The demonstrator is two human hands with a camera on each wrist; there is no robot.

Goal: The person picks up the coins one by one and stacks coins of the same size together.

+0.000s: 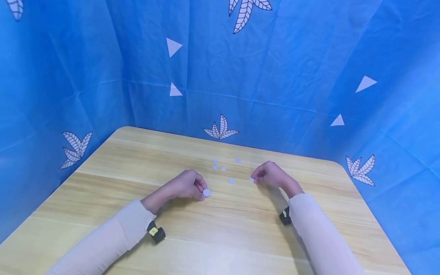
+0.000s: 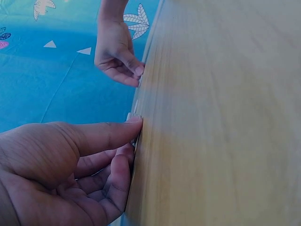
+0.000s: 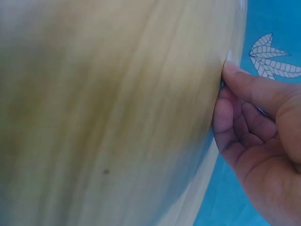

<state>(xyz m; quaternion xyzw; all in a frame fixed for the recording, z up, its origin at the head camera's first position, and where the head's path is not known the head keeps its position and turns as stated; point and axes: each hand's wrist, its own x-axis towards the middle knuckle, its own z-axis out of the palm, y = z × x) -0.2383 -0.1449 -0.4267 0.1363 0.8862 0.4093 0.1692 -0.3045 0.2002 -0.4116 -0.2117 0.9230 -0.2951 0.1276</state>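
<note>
Blue curtain (image 1: 275,68), wood-grain tabletop (image 1: 220,236): two pinches

My left hand (image 1: 187,185) clamps a white disc (image 1: 206,193) at the tips of thumb and fingers. My right hand (image 1: 273,175), well apart from it, pinches a second disc (image 1: 252,179) likewise. Five loose discs (image 1: 232,181) lie flat between the hands, most of them farther from me.

The left hand (image 1: 187,185) is pinching a pale, round disc (image 1: 206,192), and the right hand (image 1: 271,175) is pinching another disc (image 1: 252,179) (it is showing only partly). Five loose discs (image 1: 232,181) are lying flat between and beyond them, three forming a near group.
</note>
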